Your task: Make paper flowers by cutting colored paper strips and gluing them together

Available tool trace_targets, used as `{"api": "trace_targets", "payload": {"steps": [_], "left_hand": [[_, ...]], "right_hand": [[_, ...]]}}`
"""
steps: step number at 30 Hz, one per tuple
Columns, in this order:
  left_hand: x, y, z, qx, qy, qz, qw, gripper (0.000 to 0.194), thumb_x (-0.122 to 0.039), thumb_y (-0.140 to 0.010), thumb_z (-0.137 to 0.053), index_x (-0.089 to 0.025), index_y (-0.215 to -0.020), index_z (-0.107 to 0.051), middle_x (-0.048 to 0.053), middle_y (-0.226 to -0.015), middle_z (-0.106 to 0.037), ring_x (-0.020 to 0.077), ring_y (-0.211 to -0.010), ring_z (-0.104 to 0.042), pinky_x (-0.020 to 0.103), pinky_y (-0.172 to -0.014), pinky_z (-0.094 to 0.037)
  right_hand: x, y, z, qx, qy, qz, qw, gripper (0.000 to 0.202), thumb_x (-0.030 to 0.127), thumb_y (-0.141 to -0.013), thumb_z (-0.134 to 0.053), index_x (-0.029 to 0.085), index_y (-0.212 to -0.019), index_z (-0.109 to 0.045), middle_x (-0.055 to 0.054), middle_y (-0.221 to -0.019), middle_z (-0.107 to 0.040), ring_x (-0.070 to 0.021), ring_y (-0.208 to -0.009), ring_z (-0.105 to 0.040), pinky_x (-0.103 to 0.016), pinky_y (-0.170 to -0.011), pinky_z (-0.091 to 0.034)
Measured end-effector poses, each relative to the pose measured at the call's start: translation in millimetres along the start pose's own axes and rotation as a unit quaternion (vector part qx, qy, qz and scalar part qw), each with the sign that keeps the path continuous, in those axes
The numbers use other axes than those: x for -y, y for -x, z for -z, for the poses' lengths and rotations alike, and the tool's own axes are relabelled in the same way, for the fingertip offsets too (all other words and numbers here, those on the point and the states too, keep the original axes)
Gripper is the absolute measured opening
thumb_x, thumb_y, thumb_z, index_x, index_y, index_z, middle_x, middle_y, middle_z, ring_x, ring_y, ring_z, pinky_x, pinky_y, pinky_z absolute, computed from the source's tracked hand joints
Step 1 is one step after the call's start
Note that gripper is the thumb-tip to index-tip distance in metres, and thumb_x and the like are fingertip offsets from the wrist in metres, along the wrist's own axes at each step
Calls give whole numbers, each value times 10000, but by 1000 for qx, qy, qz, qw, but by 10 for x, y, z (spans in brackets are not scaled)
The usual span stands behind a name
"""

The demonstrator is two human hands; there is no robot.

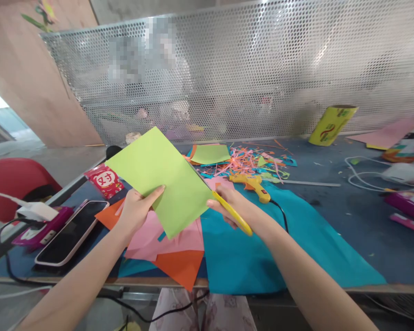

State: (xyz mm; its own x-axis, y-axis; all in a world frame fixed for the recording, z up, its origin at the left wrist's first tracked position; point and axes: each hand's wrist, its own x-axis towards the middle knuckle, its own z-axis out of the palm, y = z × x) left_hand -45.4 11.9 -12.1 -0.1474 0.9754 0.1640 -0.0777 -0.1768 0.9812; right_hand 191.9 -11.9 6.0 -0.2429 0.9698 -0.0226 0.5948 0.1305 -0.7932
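My left hand grips a light green sheet of paper by its lower left part, thumb on top. The sheet is raised and tilted above the table. In my right hand is a pair of yellow-handled scissors, fingers wrapped round the handle. Their blades lie along the sheet's right edge and are mostly hidden by it. Beneath my hands lie pink paper, orange paper and a large teal sheet. Just beyond my right hand rests a yellow glue gun with a black cord.
Shredded paper strips are heaped behind, beside a stack of cut sheets. A phone, purple power strip and red packet lie left. A yellow tube stands before the perforated metal screen; people are blurred behind it.
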Motion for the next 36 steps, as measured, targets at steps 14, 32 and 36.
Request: {"api": "trace_targets", "payload": {"steps": [14, 32, 36], "left_hand": [[-3, 14, -2, 26, -1, 1, 1000, 414, -343, -555, -795, -130, -896, -697, 105, -945, -718, 272, -861, -670, 344, -738, -549], [-54, 14, -5, 18, 17, -1, 1000, 399, -318, -562, -794, -110, -889, -698, 115, -995, -708, 292, -981, -634, 365, -816, -533], [-52, 14, -1, 18, 16, -4, 1000, 391, -318, -557, -797, -118, -880, -705, 110, -987, -712, 287, -974, -638, 359, -822, -530]], "right_hand": [[45, 27, -9, 18, -36, -8, 999, 510, 668, -706, -515, 198, -872, -409, 87, -479, -421, -97, -335, -438, -215, -329, -302], [-44, -10, -36, 9, -18, 21, 1000, 513, 686, -700, -495, 198, -817, -387, 37, -622, -487, -84, -438, -453, -209, -368, -322], [-72, -18, -46, -14, 4, 42, 999, 500, 670, -714, -493, 189, -821, -416, 17, -629, -492, -123, -560, -510, -212, -424, -334]]}}
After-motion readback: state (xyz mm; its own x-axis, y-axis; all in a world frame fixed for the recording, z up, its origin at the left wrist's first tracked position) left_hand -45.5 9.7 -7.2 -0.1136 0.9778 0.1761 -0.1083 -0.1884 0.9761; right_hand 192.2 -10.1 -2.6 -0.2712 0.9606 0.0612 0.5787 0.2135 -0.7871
